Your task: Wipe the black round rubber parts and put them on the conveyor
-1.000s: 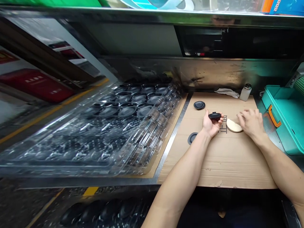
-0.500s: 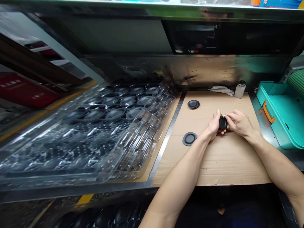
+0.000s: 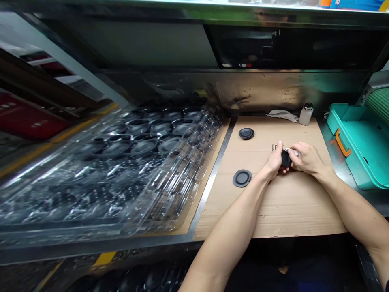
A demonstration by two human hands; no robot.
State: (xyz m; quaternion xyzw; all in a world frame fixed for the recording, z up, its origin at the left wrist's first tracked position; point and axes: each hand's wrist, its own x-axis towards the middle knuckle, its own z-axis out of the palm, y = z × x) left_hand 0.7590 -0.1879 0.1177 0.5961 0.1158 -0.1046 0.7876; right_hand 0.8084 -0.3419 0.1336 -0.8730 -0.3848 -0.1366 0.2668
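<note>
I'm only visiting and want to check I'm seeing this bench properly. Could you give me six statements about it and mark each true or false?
1. The grip of the left hand is on a black part. True.
2. The bottle lies on its side. False: the bottle stands upright.
3. The right hand pinches something white by that part. True.
4. The teal bin has a blue handle. False: the handle on the teal bin is orange.
5. Two round black pieces lie apart on the cardboard. True.
6. The clear trays are right of the cardboard. False: the clear trays are to its left.
</note>
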